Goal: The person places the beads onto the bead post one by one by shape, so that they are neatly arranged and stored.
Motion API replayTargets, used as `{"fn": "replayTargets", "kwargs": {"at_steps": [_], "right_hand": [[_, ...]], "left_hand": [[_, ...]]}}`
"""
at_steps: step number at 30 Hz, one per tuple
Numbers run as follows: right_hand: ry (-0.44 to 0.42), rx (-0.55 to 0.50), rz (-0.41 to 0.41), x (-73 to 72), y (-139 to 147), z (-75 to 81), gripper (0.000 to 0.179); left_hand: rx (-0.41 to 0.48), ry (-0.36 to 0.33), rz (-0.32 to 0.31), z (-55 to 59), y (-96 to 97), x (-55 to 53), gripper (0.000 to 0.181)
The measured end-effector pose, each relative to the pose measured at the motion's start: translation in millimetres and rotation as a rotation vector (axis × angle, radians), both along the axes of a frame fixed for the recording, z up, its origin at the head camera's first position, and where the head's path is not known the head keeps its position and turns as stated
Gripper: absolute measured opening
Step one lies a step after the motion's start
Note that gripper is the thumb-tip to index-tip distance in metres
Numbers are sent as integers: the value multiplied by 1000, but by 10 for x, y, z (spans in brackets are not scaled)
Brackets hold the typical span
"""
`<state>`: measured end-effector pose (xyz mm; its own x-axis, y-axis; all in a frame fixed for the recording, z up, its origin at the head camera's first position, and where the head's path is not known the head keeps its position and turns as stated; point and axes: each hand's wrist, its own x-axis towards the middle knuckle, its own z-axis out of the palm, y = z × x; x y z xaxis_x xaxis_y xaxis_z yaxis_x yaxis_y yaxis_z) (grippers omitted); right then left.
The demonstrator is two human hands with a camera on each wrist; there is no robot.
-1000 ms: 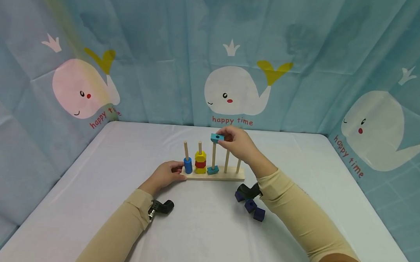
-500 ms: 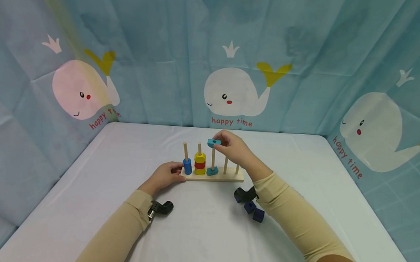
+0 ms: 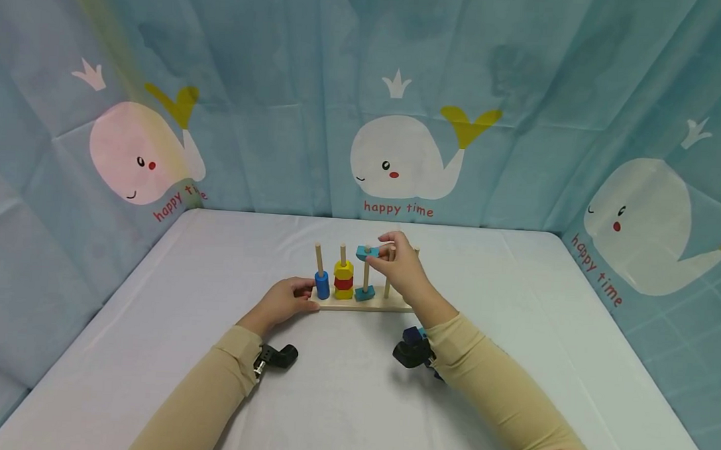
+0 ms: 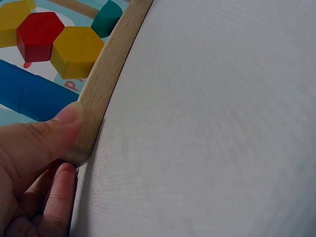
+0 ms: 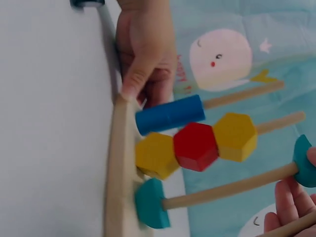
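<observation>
My left hand (image 3: 281, 301) holds the left end of a wooden peg base (image 3: 363, 306), its thumb (image 4: 69, 116) on top by a blue cylinder stack (image 4: 32, 91). On the second peg, a red hexagonal block (image 5: 195, 146) sits between yellow hexagonal ones (image 5: 235, 137). A teal half-round block (image 5: 151, 203) lies at the foot of the third peg. Higher on that peg, my right hand (image 3: 403, 270) pinches a similar teal block (image 3: 362, 253); the peg's tip pokes up through its hole. That hand partly covers the two bare pegs at the right.
Dark blue blocks (image 3: 411, 334) lie on the white table (image 3: 341, 385) beneath my right forearm, partly hidden by the black wrist camera (image 3: 412, 354). A whale-print curtain (image 3: 279, 154) stands behind and at both sides.
My right hand has moved left and lowered the teal block from above the third peg onto its top. The left hand stays on the base.
</observation>
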<state>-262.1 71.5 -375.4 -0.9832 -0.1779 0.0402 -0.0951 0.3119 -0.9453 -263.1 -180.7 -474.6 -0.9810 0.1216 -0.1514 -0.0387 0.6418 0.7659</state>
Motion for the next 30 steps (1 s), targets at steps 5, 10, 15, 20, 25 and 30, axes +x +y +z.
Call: {"fn": "replayTargets", "kwargs": {"at_steps": [5,10,15,20,25,30], "right_hand": [[-46,-82,-45,20,-24,-111,36],[-98,-113,-66,39,-39,-234,26],[-109,-95,-59,31,-33,-380,28],[-97,-32,-48,0,-17,-508,22],[-97,-2,-40,-9,-10,-584,23],[-59,16,-39,5,-26,-608,18]], "left_hand": [[-1,-6,4,0,-2,0,58],[3,-5,8,4,-4,0,57],[8,7,-9,-2,-13,1,58],[4,43,-29,3,-17,11,56],[-5,61,-40,15,-13,21,56],[-8,52,-33,24,-7,30,56]]}}
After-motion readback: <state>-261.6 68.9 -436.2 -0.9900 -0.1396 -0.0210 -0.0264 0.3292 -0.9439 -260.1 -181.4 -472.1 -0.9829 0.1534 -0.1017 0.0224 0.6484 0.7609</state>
